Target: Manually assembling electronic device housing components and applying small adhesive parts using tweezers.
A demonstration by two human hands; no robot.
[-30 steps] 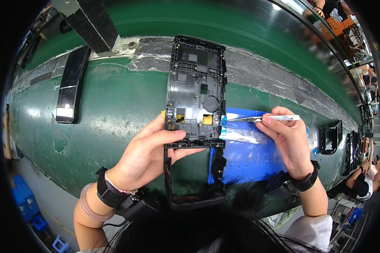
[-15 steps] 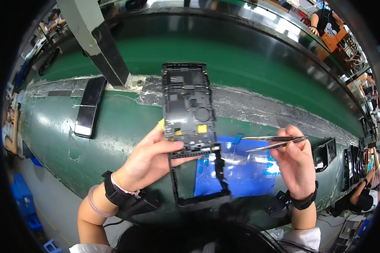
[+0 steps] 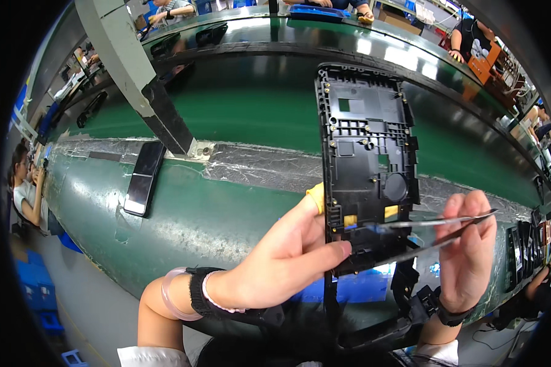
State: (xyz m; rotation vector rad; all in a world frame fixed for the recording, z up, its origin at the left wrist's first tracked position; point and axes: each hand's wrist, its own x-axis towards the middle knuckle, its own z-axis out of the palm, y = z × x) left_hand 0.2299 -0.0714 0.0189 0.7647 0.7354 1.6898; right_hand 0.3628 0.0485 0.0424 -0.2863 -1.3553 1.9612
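My left hand (image 3: 281,269) grips a long black plastic device housing (image 3: 362,168) by its lower left side, thumb on the face. The housing stands tilted upright, with cut-out windows, ribs, small brass-coloured inserts and an open frame at its lower end. A yellow finger cover (image 3: 316,197) shows at its left edge. In my right hand (image 3: 469,260) is a pair of metal tweezers (image 3: 419,224), pinched between the fingers. Their prongs are apart and lie in front of the housing's lower part; whether they touch it I cannot tell.
A blue sheet (image 3: 355,290) lies on the green bench behind the housing. To the left rests a black phone-like device (image 3: 145,180), near a grey post (image 3: 125,67). Several black housings (image 3: 520,248) stand at the right. Beyond runs a green belt (image 3: 251,98); other people sit around.
The housing has come up and to the right, nearer to view, with my left hand. The tweezers now overlap its lower part. The whole view has shifted slightly.
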